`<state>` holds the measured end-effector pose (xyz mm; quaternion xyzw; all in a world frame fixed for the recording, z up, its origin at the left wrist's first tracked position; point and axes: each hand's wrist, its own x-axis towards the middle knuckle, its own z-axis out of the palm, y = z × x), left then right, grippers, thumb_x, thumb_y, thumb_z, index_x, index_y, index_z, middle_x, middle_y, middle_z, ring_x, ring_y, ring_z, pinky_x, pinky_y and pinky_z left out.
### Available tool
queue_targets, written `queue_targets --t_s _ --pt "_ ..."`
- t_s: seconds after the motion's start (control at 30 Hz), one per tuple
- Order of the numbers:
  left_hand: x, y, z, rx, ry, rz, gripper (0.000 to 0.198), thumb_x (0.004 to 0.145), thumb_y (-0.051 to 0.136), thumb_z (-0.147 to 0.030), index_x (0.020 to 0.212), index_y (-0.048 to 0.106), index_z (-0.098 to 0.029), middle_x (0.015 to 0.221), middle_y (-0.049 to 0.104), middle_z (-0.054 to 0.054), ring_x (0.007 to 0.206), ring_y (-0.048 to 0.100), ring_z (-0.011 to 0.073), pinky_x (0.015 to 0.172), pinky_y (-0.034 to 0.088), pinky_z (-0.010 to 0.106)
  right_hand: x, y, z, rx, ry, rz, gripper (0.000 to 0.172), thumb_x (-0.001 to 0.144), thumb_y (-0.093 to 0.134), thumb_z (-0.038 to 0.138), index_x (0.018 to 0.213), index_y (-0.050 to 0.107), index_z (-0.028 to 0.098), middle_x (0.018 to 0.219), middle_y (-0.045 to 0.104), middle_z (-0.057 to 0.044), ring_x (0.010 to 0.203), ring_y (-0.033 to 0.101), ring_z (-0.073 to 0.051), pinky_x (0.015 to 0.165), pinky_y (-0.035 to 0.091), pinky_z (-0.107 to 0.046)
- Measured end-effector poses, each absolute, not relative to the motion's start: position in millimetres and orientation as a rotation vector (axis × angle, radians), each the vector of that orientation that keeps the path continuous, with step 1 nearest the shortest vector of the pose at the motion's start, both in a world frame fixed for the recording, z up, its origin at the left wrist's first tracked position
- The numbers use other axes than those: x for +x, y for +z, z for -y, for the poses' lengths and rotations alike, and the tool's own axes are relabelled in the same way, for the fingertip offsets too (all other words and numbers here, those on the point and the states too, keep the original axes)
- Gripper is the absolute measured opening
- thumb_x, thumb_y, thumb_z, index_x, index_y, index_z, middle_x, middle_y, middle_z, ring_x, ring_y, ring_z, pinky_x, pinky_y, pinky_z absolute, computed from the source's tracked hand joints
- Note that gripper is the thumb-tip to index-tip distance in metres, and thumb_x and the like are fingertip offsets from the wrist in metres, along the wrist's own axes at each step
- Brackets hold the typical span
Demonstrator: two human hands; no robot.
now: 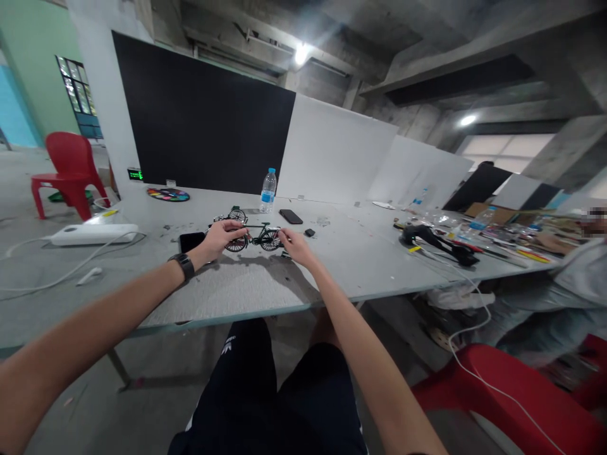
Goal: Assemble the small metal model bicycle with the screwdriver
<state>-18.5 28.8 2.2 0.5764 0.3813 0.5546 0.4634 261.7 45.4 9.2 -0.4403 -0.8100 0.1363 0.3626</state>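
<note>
A small green model bicycle [258, 236] stands on the grey table [237, 284] in front of me. My left hand [222, 238], with a black watch on the wrist, is closed around the bicycle's left wheel end. My right hand [294, 243] pinches the bicycle at its right wheel. A second small model bicycle [233, 216] stands just behind the first, untouched.
A water bottle [268, 190] and a black phone [291, 217] lie behind the bicycles; another phone [190, 241] lies by my left wrist. A white power strip [92, 234] with cables is at left. Tools and clutter [441, 243] lie at right, where another person sits. Red chairs [71, 167] stand nearby.
</note>
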Motion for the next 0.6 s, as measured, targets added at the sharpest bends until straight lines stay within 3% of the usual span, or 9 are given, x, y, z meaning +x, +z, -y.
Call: queue_targets --t_s 0.23,0.6 --pt "-21 5 -26 1.33 1.316 -0.852 0.069 0.062 0.099 -0.064 0.105 0.076 -0.015 0.101 0.078 0.012 0.072 0.069 0.0181 0.06 0.059 0.03 243 7 -61 -1.119 0.431 2.003 0.052 0.107 0.039 0.064 0.095 0.066 0.021 0.083 0.067 -0.003 0.079 0.058 -0.02 0.071 0.044 -0.029" --pt "-23 -2 -37 1.541 1.571 -1.142 0.065 0.063 0.097 -0.064 0.103 0.076 -0.017 0.11 0.078 0.015 0.102 0.073 0.0296 0.085 0.062 0.04 243 -2 -38 -1.04 0.302 2.011 0.054 0.108 0.037 0.067 0.086 0.059 0.024 0.082 0.065 -0.005 0.076 0.058 -0.021 0.07 0.041 -0.032"
